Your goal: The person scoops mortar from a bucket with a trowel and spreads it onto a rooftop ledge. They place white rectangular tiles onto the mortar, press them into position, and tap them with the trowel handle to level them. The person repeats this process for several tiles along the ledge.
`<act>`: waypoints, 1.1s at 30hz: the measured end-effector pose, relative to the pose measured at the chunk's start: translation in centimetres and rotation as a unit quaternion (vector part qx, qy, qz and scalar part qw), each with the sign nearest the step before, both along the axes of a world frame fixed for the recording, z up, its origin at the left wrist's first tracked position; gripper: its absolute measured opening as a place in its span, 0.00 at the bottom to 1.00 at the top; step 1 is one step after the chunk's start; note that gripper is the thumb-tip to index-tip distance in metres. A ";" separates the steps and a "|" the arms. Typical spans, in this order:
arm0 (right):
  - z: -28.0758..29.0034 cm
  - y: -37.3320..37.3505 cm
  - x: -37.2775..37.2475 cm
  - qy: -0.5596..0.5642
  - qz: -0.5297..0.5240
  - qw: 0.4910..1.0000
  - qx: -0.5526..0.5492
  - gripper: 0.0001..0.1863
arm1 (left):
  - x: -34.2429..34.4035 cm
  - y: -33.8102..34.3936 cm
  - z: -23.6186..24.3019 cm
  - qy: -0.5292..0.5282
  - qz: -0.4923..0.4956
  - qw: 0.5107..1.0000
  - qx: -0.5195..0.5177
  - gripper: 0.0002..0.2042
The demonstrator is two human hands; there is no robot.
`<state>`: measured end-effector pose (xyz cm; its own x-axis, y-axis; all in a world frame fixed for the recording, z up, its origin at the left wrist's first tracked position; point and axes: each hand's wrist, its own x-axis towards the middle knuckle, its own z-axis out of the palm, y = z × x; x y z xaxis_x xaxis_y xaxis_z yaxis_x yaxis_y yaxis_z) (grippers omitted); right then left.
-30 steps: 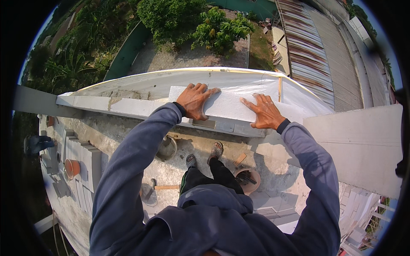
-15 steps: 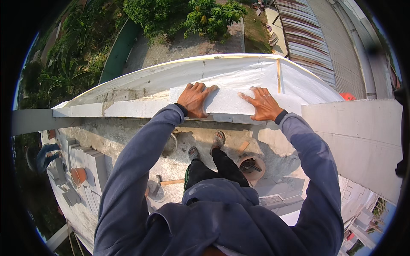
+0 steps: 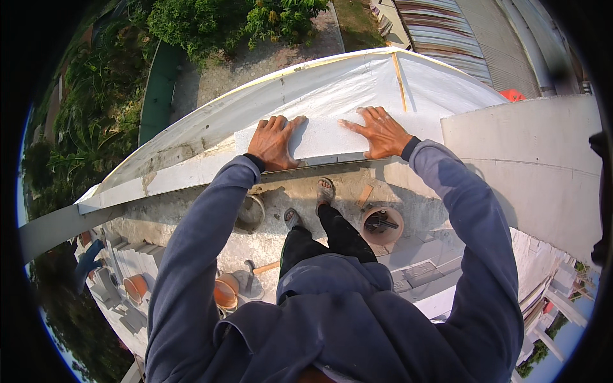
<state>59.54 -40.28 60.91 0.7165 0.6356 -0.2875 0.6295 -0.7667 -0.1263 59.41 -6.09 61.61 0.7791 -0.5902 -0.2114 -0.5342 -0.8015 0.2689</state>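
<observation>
"Gripping what, operator, and with which hand? Begin with your left."

"Your bare left hand (image 3: 273, 142) spans the white, rectangular, rough-faced block (image 3: 322, 142). Its fingers are spread over the upper face and its thumb is set at the near edge, with the block held between them."

"Now your right."

"Your bare right hand (image 3: 382, 133) takes the same hold farther right along the block: fingers fanned over the top, thumb at the near edge. An uncovered stretch of block shows between your two hands."

"State where the block is."

"It lies along the long, low wall of pale blocks (image 3: 185, 172), which runs on from the block's left end. The underside is hidden; you cannot tell how it seats."

"Beyond the block?"

"You face loose white sheeting (image 3: 345, 83), with a thin, yellowish wooden strip (image 3: 399, 80) behind the block's right part. A broad, flat, pale grey panel (image 3: 530, 140) stands to the block's right."

"On your side of the block?"

"Note your grey open sandals (image 3: 325, 189) below it, a round grey bucket (image 3: 250, 217) below its left part, and a round pale-pink bucket (image 3: 382, 239) containing dark tools (image 3: 381, 222) below its right part."
</observation>
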 end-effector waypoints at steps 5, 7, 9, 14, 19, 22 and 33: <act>-0.7 -0.1 -0.1 -0.030 0.021 0.999 0.005 0.61 | -0.2 0.2 -1.1 0.019 0.010 1.000 0.002 0.57; -1.1 -0.1 -0.1 -0.023 0.025 0.999 0.010 0.61 | -0.4 0.4 -2.2 0.009 0.004 1.000 -0.005 0.59; -1.6 0.0 -0.1 0.002 0.008 1.000 0.001 0.60 | -0.3 0.2 -3.5 -0.006 0.004 1.000 -0.007 0.60; -3.7 -0.4 -0.1 0.010 0.006 1.000 0.020 0.60 | 0.0 -0.1 -5.3 0.003 0.004 1.000 -0.013 0.61; -7.1 -1.1 -0.3 -0.001 0.011 1.000 0.017 0.61 | 0.2 -1.2 -6.2 0.020 0.002 1.000 0.018 0.60; -9.3 -1.6 -0.5 -0.002 0.009 0.999 0.033 0.62 | 0.3 -1.6 -7.3 0.023 0.003 1.000 0.013 0.60; -14.3 -1.7 -0.1 0.020 0.026 0.999 0.018 0.60 | 0.4 -1.8 -12.7 0.020 -0.004 1.000 0.007 0.58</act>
<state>59.40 -42.00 46.63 0.6711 0.6816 -0.2917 0.6614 -0.7282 -0.1797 59.81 -7.89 48.94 0.7649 -0.5935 -0.2503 -0.5300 -0.8008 0.2791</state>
